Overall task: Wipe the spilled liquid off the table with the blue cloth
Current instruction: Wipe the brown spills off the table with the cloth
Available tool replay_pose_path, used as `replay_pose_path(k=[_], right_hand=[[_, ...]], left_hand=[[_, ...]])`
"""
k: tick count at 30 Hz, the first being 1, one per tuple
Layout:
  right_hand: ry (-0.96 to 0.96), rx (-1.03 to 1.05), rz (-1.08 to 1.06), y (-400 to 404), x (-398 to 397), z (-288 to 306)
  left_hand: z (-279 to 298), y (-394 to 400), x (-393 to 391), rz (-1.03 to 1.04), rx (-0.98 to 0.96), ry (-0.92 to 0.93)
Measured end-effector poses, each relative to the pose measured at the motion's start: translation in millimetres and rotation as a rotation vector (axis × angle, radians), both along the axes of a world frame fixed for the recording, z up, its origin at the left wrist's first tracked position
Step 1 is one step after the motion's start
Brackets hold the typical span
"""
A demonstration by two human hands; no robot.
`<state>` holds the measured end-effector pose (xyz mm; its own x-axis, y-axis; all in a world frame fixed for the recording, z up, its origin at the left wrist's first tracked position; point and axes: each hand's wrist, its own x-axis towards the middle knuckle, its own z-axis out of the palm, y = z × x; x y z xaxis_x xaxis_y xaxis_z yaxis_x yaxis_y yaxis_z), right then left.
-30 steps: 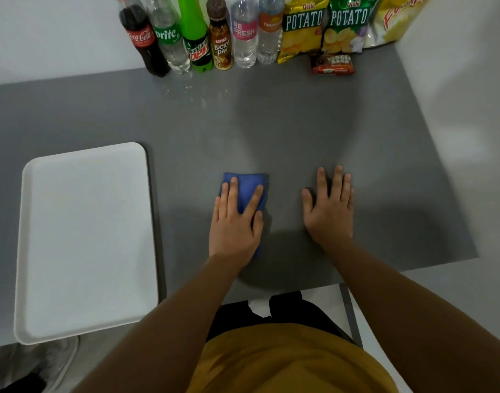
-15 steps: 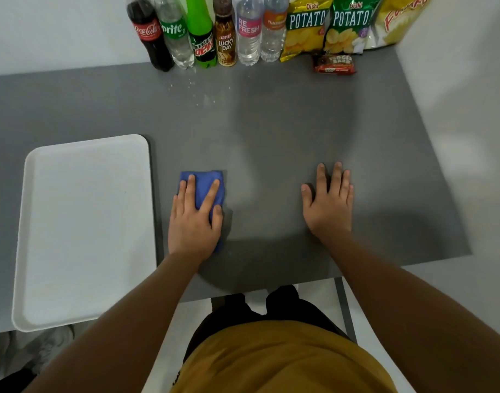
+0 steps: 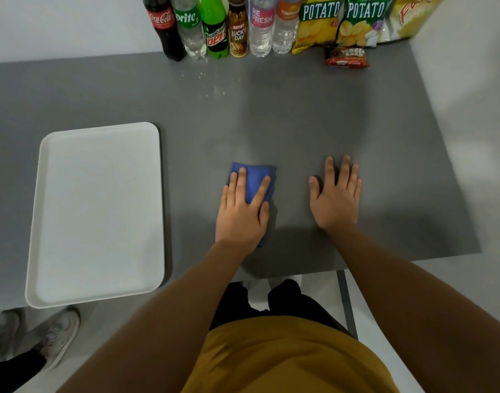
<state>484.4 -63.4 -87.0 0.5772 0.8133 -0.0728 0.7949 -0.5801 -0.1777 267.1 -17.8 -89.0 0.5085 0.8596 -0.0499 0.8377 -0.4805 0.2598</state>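
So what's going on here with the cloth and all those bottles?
A person is wiping a grey table with a folded blue cloth, pressed flat under the left hand. The right hand rests palm-down on the table beside it. A few droplets show farther back, near the row of bottles, away from the cloth. A white tray lies to the left.

A person's left hand (image 3: 241, 214) presses flat on a folded blue cloth (image 3: 257, 180) on a grey table (image 3: 314, 117); the right hand (image 3: 336, 197) lies flat nearby; a white tray (image 3: 98, 214) sits to the left; droplets (image 3: 212, 86) glisten near bottles (image 3: 217, 26).
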Motion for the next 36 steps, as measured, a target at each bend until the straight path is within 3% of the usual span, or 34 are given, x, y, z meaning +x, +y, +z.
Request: replay_pose_path(k=[7,14,24,36], right_hand=[[0.011,-0.020,-0.002,-1.2,-0.7,5.5],[0.032,-0.058,0.004,-0.1,-0.3,12.6],[0.036,-0.049,0.002,-0.2,0.4,6.3],[0.069,-0.021,0.005,0.7,0.2,9.9]], left_hand=[[-5.2,-53.2,-55.6,-0.087,-0.043,0.043],[-1.6,-31.1,-79.8,-0.086,-0.041,0.040],[-2.2,13.9,-40.3,0.071,0.038,0.053],[-0.9,-30.3,-19.1,-0.098,-0.022,0.036]])
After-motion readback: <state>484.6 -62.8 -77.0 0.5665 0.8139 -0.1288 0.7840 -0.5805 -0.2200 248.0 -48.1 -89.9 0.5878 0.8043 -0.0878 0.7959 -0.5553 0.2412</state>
